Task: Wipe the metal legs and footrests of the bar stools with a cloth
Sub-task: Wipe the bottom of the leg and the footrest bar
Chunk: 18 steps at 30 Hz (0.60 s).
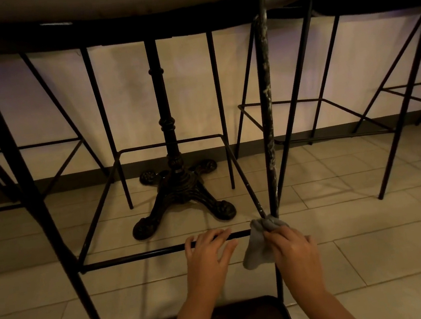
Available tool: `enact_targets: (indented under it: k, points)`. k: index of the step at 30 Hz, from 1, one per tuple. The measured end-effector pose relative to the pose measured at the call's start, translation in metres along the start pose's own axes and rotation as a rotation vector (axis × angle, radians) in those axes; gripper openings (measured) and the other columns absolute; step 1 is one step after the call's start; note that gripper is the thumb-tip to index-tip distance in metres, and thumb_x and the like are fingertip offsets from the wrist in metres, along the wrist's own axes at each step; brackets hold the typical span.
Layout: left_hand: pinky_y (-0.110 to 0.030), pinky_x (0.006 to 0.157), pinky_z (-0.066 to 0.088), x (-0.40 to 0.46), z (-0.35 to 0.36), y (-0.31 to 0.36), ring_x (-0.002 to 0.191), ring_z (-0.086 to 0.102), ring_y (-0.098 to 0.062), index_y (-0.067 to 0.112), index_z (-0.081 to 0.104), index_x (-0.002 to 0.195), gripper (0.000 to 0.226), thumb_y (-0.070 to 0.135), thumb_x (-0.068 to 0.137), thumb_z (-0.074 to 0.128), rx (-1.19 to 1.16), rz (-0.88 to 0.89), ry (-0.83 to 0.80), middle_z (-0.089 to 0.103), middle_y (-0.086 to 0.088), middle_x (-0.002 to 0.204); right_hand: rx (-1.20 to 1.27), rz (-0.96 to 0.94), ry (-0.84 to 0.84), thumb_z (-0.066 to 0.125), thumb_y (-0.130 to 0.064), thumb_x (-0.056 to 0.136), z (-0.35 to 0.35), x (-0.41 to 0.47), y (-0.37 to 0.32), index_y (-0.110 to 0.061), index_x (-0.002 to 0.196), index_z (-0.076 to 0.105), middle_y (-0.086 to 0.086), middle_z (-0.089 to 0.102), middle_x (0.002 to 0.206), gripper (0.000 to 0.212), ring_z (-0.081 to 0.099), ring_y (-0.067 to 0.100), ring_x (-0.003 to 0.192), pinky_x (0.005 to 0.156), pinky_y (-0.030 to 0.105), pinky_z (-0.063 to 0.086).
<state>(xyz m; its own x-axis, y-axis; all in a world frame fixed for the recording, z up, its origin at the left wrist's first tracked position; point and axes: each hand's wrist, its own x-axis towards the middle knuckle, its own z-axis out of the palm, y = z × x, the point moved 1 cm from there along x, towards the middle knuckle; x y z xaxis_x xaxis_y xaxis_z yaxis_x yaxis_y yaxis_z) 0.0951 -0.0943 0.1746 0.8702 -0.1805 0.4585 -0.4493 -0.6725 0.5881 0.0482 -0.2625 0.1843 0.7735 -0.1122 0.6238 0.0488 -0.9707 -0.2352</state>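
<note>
Right hand (pixel 291 248) has its fingers curled round a grey cloth (pixel 262 242), bunched up against the corner where the footrest bar (pixel 136 256) meets the scuffed front leg (pixel 268 116); a loose flap of cloth dangles just under the fingertips; left hand (pixel 208 251) sits right beside it, fingers relaxed and draped over the same bar, gripping nothing; past the fingers, an ornate cast-iron table base (pixel 179 191) stands on the tiled floor (pixel 372 253).
</note>
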Motion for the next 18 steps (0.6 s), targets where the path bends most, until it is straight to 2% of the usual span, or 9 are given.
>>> enact_targets:
  k: [2,4,7,10,11,13,16,18]
  points:
    - [-0.027,0.103,0.02,0.004,0.003,0.006,0.1,0.031,0.022,0.032,0.061,0.116,0.067,0.069,0.076,0.023,-0.05,-0.007,-0.035,0.052,0.022,0.112,0.018,0.008,0.011,0.081,-0.006,0.06,0.0,-0.003,0.003,-0.016,0.081,0.073,0.0,0.069,0.086,0.025,0.066,0.022,0.072,0.054,0.027,0.035]
    - [-0.026,0.101,0.023,0.006,0.008,0.009,0.095,0.029,0.017,0.032,0.061,0.117,0.066,0.068,0.076,0.023,-0.037,0.025,-0.08,0.053,0.021,0.113,0.07,0.028,0.021,0.062,-0.016,0.073,-0.002,-0.005,0.006,-0.016,0.085,0.073,0.0,0.069,0.089,0.016,0.065,0.021,0.073,0.053,0.029,0.044]
    - [-0.025,0.093,0.028,0.008,0.019,-0.002,0.098,0.039,0.004,0.032,0.065,0.111,0.041,0.054,0.085,0.042,0.023,0.12,-0.057,0.06,0.014,0.106,0.138,0.072,0.016,0.044,-0.027,0.079,-0.008,-0.008,0.012,-0.015,0.088,0.073,0.001,0.067,0.09,0.033,0.064,0.017,0.074,0.062,0.028,0.053]
    - [-0.017,0.086,0.026,0.011,0.025,-0.012,0.09,0.053,-0.01,0.033,0.067,0.107,0.024,0.038,0.085,0.057,0.007,0.11,-0.029,0.061,0.014,0.094,0.12,0.138,0.015,0.057,-0.02,0.078,-0.02,-0.008,0.019,-0.015,0.087,0.072,0.0,0.065,0.086,0.019,0.062,0.016,0.069,0.061,0.022,0.046]
    - [-0.014,0.083,0.026,0.013,0.025,-0.012,0.085,0.055,-0.011,0.032,0.068,0.105,0.023,0.033,0.083,0.061,-0.003,0.115,-0.021,0.062,0.013,0.089,0.117,0.163,0.02,0.064,-0.013,0.077,-0.023,-0.007,0.022,-0.014,0.087,0.071,0.0,0.064,0.083,0.012,0.06,0.016,0.067,0.059,0.021,0.045]
    - [-0.01,0.079,0.024,0.015,0.025,-0.01,0.078,0.056,-0.01,0.029,0.07,0.102,0.024,0.025,0.078,0.068,-0.025,0.116,-0.017,0.062,0.011,0.082,0.146,0.207,0.016,0.071,-0.003,0.075,-0.028,-0.004,0.025,-0.011,0.086,0.071,0.0,0.061,0.079,0.014,0.057,0.014,0.063,0.056,0.019,0.043]
    - [-0.009,0.076,0.026,0.015,0.025,-0.008,0.074,0.054,-0.007,0.028,0.072,0.097,0.025,0.019,0.074,0.073,-0.049,0.093,-0.001,0.062,0.011,0.077,0.183,0.217,0.065,0.069,-0.001,0.078,-0.038,0.003,0.025,-0.01,0.088,0.07,-0.003,0.06,0.08,0.014,0.055,0.011,0.065,0.059,0.009,0.038]
    - [-0.012,0.074,0.028,0.016,0.026,-0.008,0.072,0.051,-0.001,0.027,0.072,0.095,0.021,0.023,0.074,0.072,-0.059,0.092,0.011,0.062,0.013,0.074,0.239,0.261,0.114,0.069,0.0,0.077,-0.044,0.01,0.024,-0.012,0.089,0.069,-0.007,0.058,0.081,0.017,0.053,0.009,0.069,0.06,0.008,0.036]
